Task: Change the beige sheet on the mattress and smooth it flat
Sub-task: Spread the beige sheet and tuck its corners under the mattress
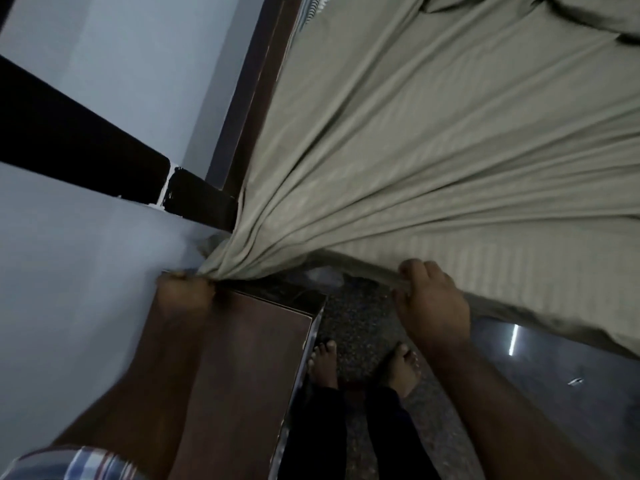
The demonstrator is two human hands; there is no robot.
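The beige striped sheet (433, 140) covers the mattress across the upper right, bunched into radiating folds toward the near left corner. My left hand (185, 294) grips the gathered corner of the sheet beside the wall and pulls it taut. My right hand (429, 296) holds the sheet's hem along the bed's near edge, fingers curled over it. A rumpled heap of the same cloth lies at the top right. A strip of the mattress (313, 8) shows at the top edge.
A dark wooden headboard (252, 109) runs along the pale wall (104, 81). A brown bedside cabinet (242, 358) stands under my left forearm. My bare feet (363, 362) stand on speckled floor between cabinet and bed. A glossy dark bed side panel (554, 375) is at the lower right.
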